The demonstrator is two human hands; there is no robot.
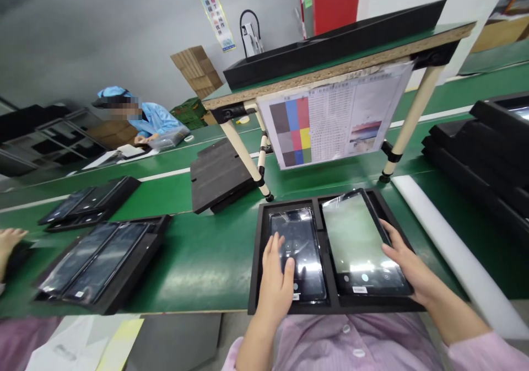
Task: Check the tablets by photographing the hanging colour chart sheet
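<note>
My left hand (276, 274) is over the left tablet (306, 255), fingers stretched out on or just above its dark screen, which shows faint icons. That tablet lies in the left compartment of a black foam tray (255, 261). With my right hand (407, 261) I grip the right edge of a second tablet (355, 238), thumb over the front and the other fingers partly hidden behind it. Its screen is lit pale green, with round icons low down and a white label below. It sits askew over the right compartment, its right side raised.
A shelf stand (330, 65) with a printed chart (330, 120) rises behind the tray. A white foam strip (450, 244) and stacked black trays (479, 150) are at right. Other tablet trays (128, 272) lie left, near another person's hand (9, 244). A co-worker (152, 118) sits across.
</note>
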